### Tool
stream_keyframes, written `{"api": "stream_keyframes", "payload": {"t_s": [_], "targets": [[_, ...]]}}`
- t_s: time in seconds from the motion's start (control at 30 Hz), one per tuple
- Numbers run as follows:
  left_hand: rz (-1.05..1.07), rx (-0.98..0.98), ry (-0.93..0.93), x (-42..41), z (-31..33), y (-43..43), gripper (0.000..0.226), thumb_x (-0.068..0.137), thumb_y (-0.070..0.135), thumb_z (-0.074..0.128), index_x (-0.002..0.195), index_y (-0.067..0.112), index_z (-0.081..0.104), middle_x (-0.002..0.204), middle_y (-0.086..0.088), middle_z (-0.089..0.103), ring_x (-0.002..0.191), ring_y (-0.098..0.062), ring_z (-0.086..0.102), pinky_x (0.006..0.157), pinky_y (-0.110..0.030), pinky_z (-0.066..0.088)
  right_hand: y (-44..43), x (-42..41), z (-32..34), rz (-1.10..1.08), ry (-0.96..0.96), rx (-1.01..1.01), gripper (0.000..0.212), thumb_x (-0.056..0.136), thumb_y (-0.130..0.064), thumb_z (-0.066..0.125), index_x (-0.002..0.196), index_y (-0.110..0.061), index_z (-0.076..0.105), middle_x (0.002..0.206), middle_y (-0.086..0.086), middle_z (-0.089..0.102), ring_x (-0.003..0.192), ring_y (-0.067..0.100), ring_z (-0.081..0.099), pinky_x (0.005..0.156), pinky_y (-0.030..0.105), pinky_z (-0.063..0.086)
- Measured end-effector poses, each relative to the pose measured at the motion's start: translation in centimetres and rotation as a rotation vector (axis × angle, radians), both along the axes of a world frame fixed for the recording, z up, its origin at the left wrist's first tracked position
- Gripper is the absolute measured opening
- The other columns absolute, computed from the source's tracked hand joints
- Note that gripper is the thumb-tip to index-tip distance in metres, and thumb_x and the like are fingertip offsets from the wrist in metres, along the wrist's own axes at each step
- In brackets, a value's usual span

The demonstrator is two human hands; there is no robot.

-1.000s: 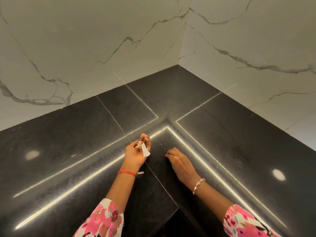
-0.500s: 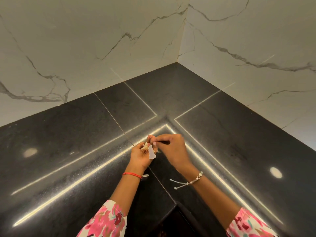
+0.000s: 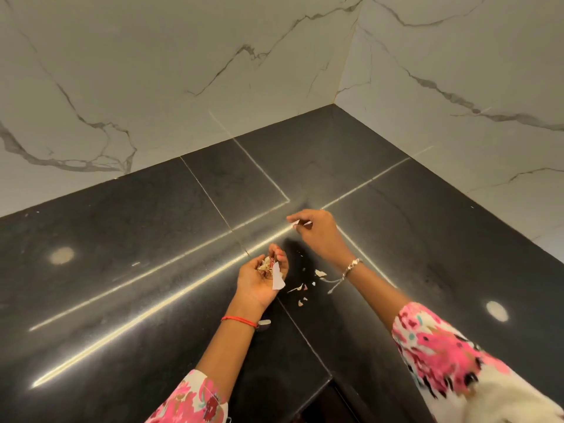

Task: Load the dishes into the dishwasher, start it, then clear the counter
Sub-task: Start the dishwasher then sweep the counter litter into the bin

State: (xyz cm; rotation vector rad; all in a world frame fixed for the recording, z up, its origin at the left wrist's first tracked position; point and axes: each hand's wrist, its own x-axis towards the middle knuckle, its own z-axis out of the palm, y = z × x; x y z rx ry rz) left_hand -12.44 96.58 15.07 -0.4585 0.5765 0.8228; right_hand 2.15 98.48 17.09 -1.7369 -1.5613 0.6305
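My left hand (image 3: 259, 280) is cupped palm-up over the black corner counter (image 3: 152, 239), holding a small heap of peel scraps (image 3: 266, 265) and a white paper bit (image 3: 277, 277). My right hand (image 3: 317, 232) is farther back, fingertips pinched on a small pale scrap (image 3: 295, 222) just above the counter. Several loose pale scraps (image 3: 305, 290) lie on the counter between my two wrists. No dishes or dishwasher are in view.
White marble walls (image 3: 213, 71) meet in a corner behind the counter. Ceiling lights reflect as bright spots on the counter at the left (image 3: 62, 255) and at the right (image 3: 497, 311). The counter's inner front edge (image 3: 323, 389) opens onto a dark gap below.
My right hand has moved away from the left hand, back and to the right, pinching a scrap. Loose scraps now show on the counter between my wrists. The left hand stays cupped.
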Motion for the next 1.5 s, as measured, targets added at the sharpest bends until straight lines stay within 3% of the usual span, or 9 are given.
{"api": "stream_keyframes", "payload": {"t_s": [0.1, 0.23, 0.37, 0.6, 0.73, 0.83, 1.03, 1.23, 1.5], "targets": [[0.012, -0.009, -0.007, -1.3, -0.2, 0.6, 0.035, 0.097, 0.011, 0.029, 0.083, -0.002, 0.058, 0.066, -0.013, 0.058, 0.055, -0.018, 0.053, 0.045, -0.021, 0.048, 4.1, 0.4, -2.3, 0.153, -0.171, -0.063, 0.031, 0.087, -0.001, 0.055, 0.118, -0.004, 0.063, 0.121, 0.012, 0.062, 0.109, 0.021, 0.059, 0.09, 0.003, 0.033], [0.015, -0.002, 0.02, -2.8, -0.4, 1.4, 0.032, 0.096, 0.01, 0.031, 0.085, -0.002, 0.059, 0.067, -0.013, 0.058, 0.051, -0.02, 0.055, 0.047, -0.021, 0.049, 8.6, -0.2, -3.8, 0.343, -0.309, -0.256, 0.049, 0.1, -0.023, 0.038, 0.146, -0.012, 0.025, 0.154, 0.003, 0.021, 0.143, 0.016, 0.017, 0.115, 0.026, 0.01], [0.033, -0.006, 0.041, -3.4, -0.5, 1.1, 0.035, 0.097, 0.011, 0.03, 0.082, -0.002, 0.059, 0.068, -0.012, 0.059, 0.054, -0.019, 0.054, 0.047, -0.022, 0.048, 7.8, -0.8, -5.1, 0.47, -0.552, -0.212, 0.05, 0.102, -0.029, 0.025, 0.149, -0.018, 0.013, 0.157, -0.003, 0.006, 0.145, 0.011, 0.002, 0.116, 0.031, -0.002], [0.065, 0.014, 0.072, -2.6, 0.5, -2.4, 0.032, 0.096, 0.011, 0.031, 0.084, -0.001, 0.058, 0.071, -0.011, 0.057, 0.063, -0.016, 0.05, 0.058, -0.022, 0.043, -4.1, 1.9, -4.8, 0.659, -0.473, -0.191, 0.047, 0.103, -0.026, 0.022, 0.149, -0.02, 0.013, 0.155, -0.011, 0.006, 0.141, -0.001, -0.003, 0.114, 0.019, -0.009], [0.063, 0.049, 0.075, -1.7, 0.6, -6.2, 0.03, 0.095, 0.011, 0.031, 0.088, -0.001, 0.058, 0.073, -0.011, 0.058, 0.059, -0.017, 0.054, 0.051, -0.024, 0.049, -9.9, 4.1, -4.1, 0.672, -0.154, -0.292, 0.043, 0.103, -0.025, 0.023, 0.145, -0.022, 0.027, 0.153, -0.012, 0.02, 0.141, -0.003, 0.009, 0.115, 0.014, 0.002], [0.054, 0.061, 0.058, -1.0, 0.4, -9.8, 0.031, 0.095, 0.011, 0.03, 0.086, -0.001, 0.058, 0.07, -0.012, 0.058, 0.05, -0.021, 0.058, 0.049, -0.023, 0.051, -11.1, 5.5, -3.5, 0.337, 0.12, -0.233, 0.042, 0.102, -0.028, 0.027, 0.143, -0.022, 0.033, 0.151, -0.009, 0.027, 0.142, 0.006, 0.017, 0.116, 0.019, 0.012], [0.032, 0.022, 0.068, 0.1, -0.6, -17.8, 0.029, 0.09, 0.009, 0.035, 0.081, -0.003, 0.061, 0.066, -0.014, 0.057, 0.047, -0.023, 0.057, 0.046, -0.026, 0.052, -12.8, 2.3, -6.1, 0.284, -0.59, -0.252, 0.067, 0.095, -0.049, 0.014, 0.149, -0.01, 0.007, 0.157, 0.002, 0.001, 0.144, 0.01, -0.005, 0.116, 0.03, -0.007], [-0.007, -0.059, 0.052, 0.1, -2.6, -23.2, 0.031, 0.082, 0.007, 0.039, 0.072, -0.009, 0.064, 0.066, -0.015, 0.058, 0.047, -0.025, 0.057, 0.048, -0.027, 0.052, -12.7, 0.4, -4.4, 0.493, -0.179, -0.159, 0.051, 0.102, -0.031, 0.026, 0.149, -0.018, 0.011, 0.155, -0.01, 0.005, 0.141, 0.0, 0.0, 0.112, 0.016, -0.004], [-0.16, -0.118, 0.132, 0.4, -6.7, -21.6, 0.021, 0.08, 0.004, 0.046, 0.075, -0.01, 0.06, 0.068, -0.023, 0.063, 0.054, -0.034, 0.065, 0.047, -0.041, 0.056, -10.5, -0.4, -5.6, 0.66, -0.605, -0.044, 0.049, 0.102, -0.031, 0.021, 0.149, -0.018, 0.012, 0.157, -0.005, 0.007, 0.144, 0.005, 0.0, 0.119, 0.027, 0.0]]}}
